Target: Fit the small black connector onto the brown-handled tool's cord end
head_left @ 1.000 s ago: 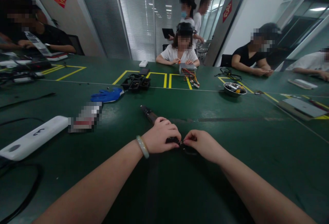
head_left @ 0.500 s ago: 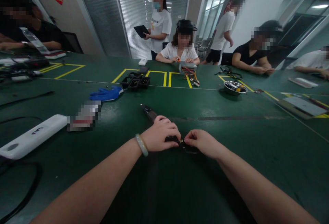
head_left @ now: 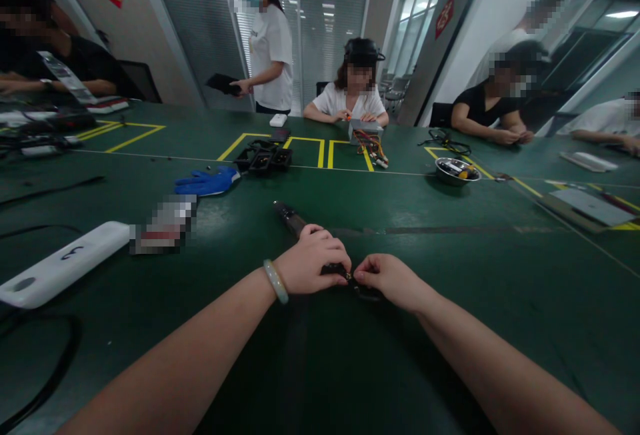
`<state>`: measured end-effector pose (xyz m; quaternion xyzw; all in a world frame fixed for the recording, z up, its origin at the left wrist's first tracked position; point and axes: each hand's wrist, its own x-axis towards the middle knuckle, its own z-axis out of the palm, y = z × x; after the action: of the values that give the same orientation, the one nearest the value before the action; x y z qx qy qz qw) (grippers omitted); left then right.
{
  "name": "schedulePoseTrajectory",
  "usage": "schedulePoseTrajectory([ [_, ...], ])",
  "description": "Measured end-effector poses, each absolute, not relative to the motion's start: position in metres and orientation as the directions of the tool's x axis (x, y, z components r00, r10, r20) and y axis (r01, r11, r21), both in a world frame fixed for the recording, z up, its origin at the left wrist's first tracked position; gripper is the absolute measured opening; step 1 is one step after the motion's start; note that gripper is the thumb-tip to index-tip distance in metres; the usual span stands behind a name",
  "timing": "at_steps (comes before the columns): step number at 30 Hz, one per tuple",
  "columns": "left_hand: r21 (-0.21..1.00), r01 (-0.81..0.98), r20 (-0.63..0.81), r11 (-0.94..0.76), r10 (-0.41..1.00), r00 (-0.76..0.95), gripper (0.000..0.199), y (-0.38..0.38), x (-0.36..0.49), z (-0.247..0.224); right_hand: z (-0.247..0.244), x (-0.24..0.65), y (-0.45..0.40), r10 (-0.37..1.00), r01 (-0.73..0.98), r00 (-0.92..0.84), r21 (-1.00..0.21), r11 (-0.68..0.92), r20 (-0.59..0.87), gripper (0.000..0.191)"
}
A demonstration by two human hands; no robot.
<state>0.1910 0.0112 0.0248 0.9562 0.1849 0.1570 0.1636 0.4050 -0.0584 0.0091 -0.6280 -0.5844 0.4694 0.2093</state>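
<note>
A dark, elongated device point(head_left: 287, 215), whose exact kind I cannot tell, lies slanted on the green table. My left hand point(head_left: 313, 262), with a pale bangle at the wrist, is closed over its near part. Small brass-coloured bits show at the device's near end, by the left thumb. My right hand point(head_left: 387, 276) pinches thumb and fingers together right beside that end; whatever they hold is too small to make out. A curved black piece point(head_left: 367, 294) shows just under the right fingers, partly hidden by them.
To the left lie a white elongated case point(head_left: 70, 262), a blurred-out flat item point(head_left: 165, 225) and a blue glove point(head_left: 207, 182). Black frames point(head_left: 263, 156) sit farther back. A metal bowl point(head_left: 457, 172) stands at right. Across the table, a person handles a grey box with wires point(head_left: 365, 132).
My right hand has shifted slightly left, its fingertips closer to my left thumb. My left hand stays put. In the background, the standing person with the tablet moved left, another walked right.
</note>
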Motion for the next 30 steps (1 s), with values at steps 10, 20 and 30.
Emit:
schedulePoseTrajectory([
  [10, 0.342, 0.306, 0.235, -0.888, 0.396, 0.888, 0.016, 0.011, 0.191, 0.024, 0.007, 0.398, -0.061, 0.957, 0.498, -0.077, -0.842, -0.206, -0.280, 0.016],
  [20, 0.380, 0.355, 0.247, -0.854, 0.464, 0.851, 0.037, 0.012, 0.190, 0.021, 0.008, 0.393, -0.061, 0.950, 0.310, -0.239, -0.943, -0.122, -0.201, 0.017],
  [30, 0.393, 0.363, 0.220, -0.845, 0.469, 0.855, 0.045, 0.013, 0.189, 0.020, 0.006, 0.382, -0.062, 0.943, 0.381, -0.327, -0.922, 0.065, -0.069, 0.013],
])
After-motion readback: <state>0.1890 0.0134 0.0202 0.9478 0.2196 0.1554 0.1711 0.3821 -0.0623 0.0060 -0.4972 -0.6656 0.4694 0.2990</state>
